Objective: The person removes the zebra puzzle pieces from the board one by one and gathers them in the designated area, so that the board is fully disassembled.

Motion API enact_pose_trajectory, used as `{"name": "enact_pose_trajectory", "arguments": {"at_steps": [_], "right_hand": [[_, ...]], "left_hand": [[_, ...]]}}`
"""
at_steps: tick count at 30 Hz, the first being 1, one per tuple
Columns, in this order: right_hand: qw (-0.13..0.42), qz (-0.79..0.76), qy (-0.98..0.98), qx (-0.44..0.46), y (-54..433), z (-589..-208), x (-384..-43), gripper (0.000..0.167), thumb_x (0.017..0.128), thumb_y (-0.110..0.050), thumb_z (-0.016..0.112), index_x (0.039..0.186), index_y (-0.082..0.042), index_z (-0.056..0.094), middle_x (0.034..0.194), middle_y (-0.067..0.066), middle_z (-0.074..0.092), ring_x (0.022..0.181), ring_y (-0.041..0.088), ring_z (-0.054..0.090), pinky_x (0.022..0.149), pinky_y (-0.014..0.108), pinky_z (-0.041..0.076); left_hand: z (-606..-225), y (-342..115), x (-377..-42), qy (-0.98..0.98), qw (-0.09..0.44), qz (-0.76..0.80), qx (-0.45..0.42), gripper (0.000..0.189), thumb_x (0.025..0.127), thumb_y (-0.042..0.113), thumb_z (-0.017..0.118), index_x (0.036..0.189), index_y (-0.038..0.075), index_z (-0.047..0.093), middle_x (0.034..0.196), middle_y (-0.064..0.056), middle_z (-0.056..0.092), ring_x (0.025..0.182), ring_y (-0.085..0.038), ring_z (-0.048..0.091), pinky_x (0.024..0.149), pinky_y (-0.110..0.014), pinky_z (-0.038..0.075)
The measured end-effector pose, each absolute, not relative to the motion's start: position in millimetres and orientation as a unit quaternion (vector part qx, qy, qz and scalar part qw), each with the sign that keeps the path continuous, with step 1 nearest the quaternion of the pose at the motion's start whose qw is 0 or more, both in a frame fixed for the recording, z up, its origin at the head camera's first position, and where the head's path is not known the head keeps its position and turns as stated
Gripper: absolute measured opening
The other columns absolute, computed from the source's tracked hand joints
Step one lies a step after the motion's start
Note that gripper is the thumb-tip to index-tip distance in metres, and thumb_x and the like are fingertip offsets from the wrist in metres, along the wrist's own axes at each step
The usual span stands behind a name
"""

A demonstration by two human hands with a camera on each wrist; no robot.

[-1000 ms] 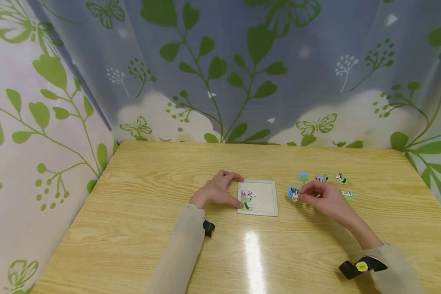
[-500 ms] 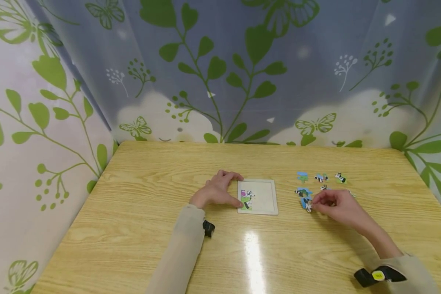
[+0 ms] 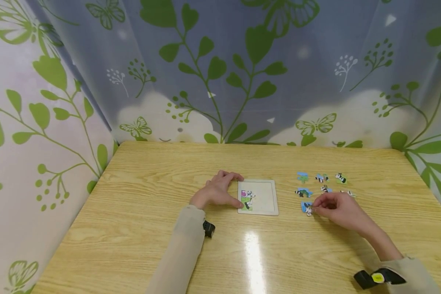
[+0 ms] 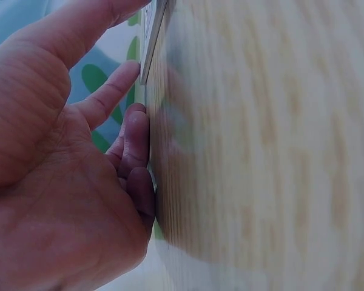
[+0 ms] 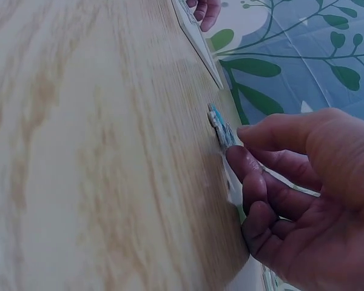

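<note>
A square puzzle tray [image 3: 265,200] lies on the table, with joined panda pieces [image 3: 247,200] in its lower left part. At the tray's left side is my left hand [image 3: 218,191], thumb near the lower corner and forefinger near the upper one. In the left wrist view, a fingertip touches the tray's edge [image 4: 150,51]. My right hand [image 3: 339,209] pinches the right edge of a blue, black and white puzzle piece [image 3: 306,207], low at the table right of the tray. The right wrist view shows this puzzle piece [image 5: 220,128] at the thumb and forefinger tips.
Several loose puzzle pieces lie in rows beyond my right hand, among them a blue-green piece [image 3: 302,177], a panda piece [image 3: 340,178] and a wider piece [image 3: 303,192]. A patterned curtain [image 3: 220,81] hangs behind the wooden table [image 3: 150,183].
My right hand has moved right and toward me with the puzzle piece, away from the tray, then stayed nearly still. The piece now sits below the other loose ones. My left hand has not moved.
</note>
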State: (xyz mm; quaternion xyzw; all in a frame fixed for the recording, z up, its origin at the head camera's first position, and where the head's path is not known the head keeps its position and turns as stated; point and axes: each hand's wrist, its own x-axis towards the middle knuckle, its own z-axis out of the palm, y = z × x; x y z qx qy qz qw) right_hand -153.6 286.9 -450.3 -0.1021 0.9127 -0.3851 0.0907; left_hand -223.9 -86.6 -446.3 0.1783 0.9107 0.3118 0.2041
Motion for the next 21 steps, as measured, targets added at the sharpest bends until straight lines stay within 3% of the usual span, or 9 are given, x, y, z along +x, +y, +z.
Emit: {"name": "enact_pose_trajectory", "arguments": {"at_steps": [5,13,21], "right_hand": [[0.084,-0.383,0.915,-0.095,288,-450,-154,0.012,0.095,-0.021,0.073,0.099,-0.010,0.073,0.088,0.003,0.073,0.073,0.004,0.061,0.063,0.025,0.048],[0.031,-0.372,0.920,-0.121,273,-445,-158,0.014,0.097,-0.025,0.071,0.104,-0.014,0.074,0.091,0.002,0.073,0.074,0.006,0.062,0.060,0.026,0.049],[0.017,-0.382,0.911,-0.154,244,-443,-171,0.015,0.098,-0.024,0.070,0.107,-0.013,0.074,0.092,0.000,0.073,0.081,0.003,0.063,0.069,0.024,0.052]], "left_hand": [[-447,-87,-224,0.910,0.206,0.313,0.177,0.076,0.076,0.035,0.089,0.142,0.030,0.053,0.145,-0.008,0.042,0.132,-0.031,0.041,0.114,-0.056,0.027],[-448,-87,-225,0.912,0.206,0.309,0.174,0.077,0.075,0.035,0.090,0.143,0.032,0.052,0.146,-0.008,0.041,0.132,-0.030,0.041,0.115,-0.058,0.026],[-446,-87,-224,0.912,0.205,0.307,0.177,0.078,0.076,0.037,0.089,0.143,0.031,0.051,0.144,-0.007,0.042,0.127,-0.028,0.043,0.110,-0.054,0.029]]}}
